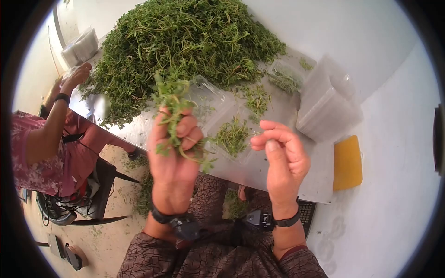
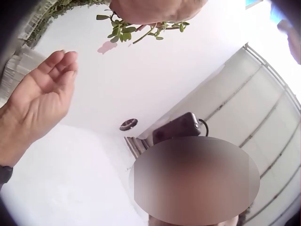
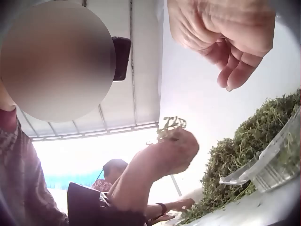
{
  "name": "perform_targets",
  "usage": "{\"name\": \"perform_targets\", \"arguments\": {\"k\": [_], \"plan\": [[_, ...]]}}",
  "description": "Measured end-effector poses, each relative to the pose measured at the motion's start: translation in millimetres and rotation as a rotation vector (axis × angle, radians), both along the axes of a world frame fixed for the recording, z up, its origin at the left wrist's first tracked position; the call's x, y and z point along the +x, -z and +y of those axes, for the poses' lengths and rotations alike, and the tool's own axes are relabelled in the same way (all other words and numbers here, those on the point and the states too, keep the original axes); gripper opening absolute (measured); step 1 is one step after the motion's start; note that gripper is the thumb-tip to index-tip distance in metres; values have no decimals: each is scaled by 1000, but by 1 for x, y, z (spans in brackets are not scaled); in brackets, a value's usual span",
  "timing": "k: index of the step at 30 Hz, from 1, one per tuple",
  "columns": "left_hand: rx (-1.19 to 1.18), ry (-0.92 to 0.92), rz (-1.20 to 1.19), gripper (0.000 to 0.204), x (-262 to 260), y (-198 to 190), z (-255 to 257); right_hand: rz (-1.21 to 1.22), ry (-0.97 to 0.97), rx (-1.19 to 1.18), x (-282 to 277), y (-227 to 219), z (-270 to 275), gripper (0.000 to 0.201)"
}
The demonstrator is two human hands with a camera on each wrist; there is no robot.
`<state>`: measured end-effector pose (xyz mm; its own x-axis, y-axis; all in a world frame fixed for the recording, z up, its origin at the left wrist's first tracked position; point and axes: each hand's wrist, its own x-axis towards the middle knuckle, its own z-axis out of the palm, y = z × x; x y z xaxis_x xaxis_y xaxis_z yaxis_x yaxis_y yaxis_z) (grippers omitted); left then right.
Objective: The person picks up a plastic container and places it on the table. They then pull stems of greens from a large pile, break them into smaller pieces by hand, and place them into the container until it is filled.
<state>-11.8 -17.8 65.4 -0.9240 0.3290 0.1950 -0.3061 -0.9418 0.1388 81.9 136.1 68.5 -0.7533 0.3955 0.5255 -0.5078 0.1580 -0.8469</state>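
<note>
My left hand [image 1: 178, 134] is raised over the table's near edge and grips a bunch of leafy greens [image 1: 172, 95]. Small spoon-shaped leaves and thin stems stick out past its fingers, and they show in the left wrist view as green sprigs [image 2: 123, 32]. To the right, my right hand [image 1: 283, 162] hovers with its fingers loosely bent and the thumb apart from the fingertips. Beyond and between the hands lies a clear plastic container [image 1: 218, 121], its lid folded back, with some loose greens [image 1: 233, 135] inside.
A large heap of greens [image 1: 185, 41] covers the back of the metal table [image 1: 282, 111]. Stacked clear containers [image 1: 327, 99] stand at right, beside a container of greens [image 1: 285, 78] and a yellow slab [image 1: 347, 162]. Another person [image 1: 46, 143] works at left near a chair [image 1: 104, 185].
</note>
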Motion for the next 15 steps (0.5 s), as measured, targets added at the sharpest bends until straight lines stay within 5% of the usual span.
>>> {"name": "perform_targets", "arguments": {"k": [10, 15], "plan": [[-185, 84, 459, 33, -1, -71, -87, -56, -34, 1, 22, -20, 36, 15], [-424, 97, 527, 34, 16, -138, -98, -92, -72, -3, 24, -36, 49, 20]]}}
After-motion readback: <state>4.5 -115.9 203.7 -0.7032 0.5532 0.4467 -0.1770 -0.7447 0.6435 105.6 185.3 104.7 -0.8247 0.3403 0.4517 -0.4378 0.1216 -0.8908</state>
